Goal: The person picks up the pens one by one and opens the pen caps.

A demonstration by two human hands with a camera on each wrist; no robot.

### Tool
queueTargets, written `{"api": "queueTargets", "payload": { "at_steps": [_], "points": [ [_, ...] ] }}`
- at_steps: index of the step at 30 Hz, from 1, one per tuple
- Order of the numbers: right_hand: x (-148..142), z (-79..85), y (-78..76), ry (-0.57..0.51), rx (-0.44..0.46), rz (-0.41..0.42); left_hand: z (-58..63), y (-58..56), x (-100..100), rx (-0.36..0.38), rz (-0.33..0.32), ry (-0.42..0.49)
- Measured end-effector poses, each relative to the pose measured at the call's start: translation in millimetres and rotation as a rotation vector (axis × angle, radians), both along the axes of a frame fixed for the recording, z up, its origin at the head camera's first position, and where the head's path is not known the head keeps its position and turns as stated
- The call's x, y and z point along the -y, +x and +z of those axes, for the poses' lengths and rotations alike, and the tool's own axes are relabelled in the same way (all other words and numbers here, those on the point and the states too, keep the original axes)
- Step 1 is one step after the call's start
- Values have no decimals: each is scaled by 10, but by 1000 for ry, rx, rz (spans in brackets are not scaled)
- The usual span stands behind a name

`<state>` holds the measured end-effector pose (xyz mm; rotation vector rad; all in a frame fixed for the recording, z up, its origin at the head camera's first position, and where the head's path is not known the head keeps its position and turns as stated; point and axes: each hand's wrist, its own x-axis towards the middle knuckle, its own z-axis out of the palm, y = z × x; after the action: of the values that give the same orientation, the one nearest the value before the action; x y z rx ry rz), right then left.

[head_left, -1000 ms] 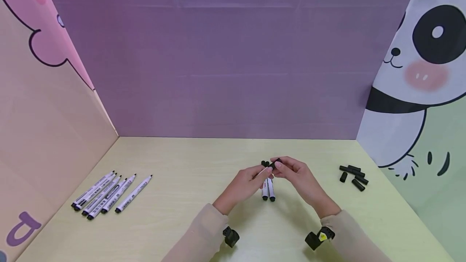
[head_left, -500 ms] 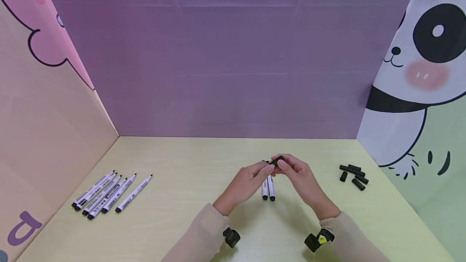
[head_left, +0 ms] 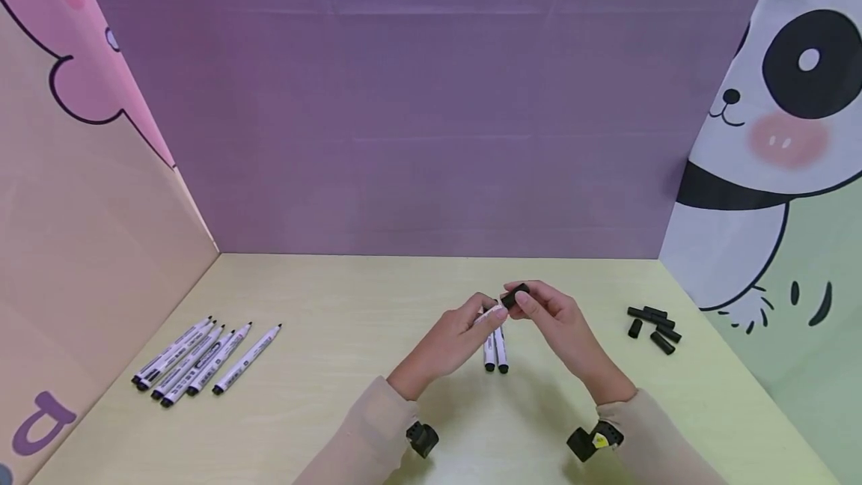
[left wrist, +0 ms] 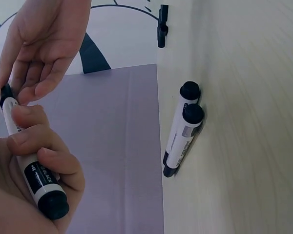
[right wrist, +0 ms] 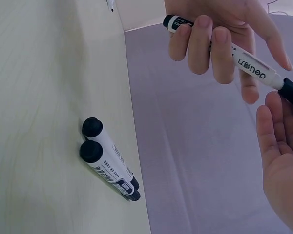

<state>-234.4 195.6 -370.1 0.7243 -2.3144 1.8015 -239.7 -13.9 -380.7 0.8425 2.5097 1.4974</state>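
Note:
My left hand [head_left: 450, 339] holds a white marker [right wrist: 256, 68] with its fingers wrapped round the barrel, the black end plug [left wrist: 53, 204] sticking out past the palm. Over the marker's tip end sits a black cap [head_left: 515, 296], which my right hand [head_left: 555, 328] pinches between thumb and fingers. The right wrist view shows the white barrel running straight into the cap. Both hands are raised above the table, behind two capped markers [left wrist: 183, 141] that lie side by side.
On the left of the table [head_left: 350, 425] lie several uncapped markers [head_left: 202, 361], tips pointing away, one [head_left: 248, 359] slightly apart. Several loose black caps [head_left: 663, 341] are scattered at the right. A purple wall [head_left: 431, 118] stands behind, with printed side walls.
Both hands have stayed together and risen slightly. The cap and the white barrel behind it now show more between the fingers. The things on the table have not moved.

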Motion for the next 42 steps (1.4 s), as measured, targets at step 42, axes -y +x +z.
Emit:
{"api": "queueTargets", "payload": {
  "at_steps": [42],
  "points": [
    [-113,-36,-24,-53,58,-18,-58,-141,521,-40,234,130]
  ]
}}
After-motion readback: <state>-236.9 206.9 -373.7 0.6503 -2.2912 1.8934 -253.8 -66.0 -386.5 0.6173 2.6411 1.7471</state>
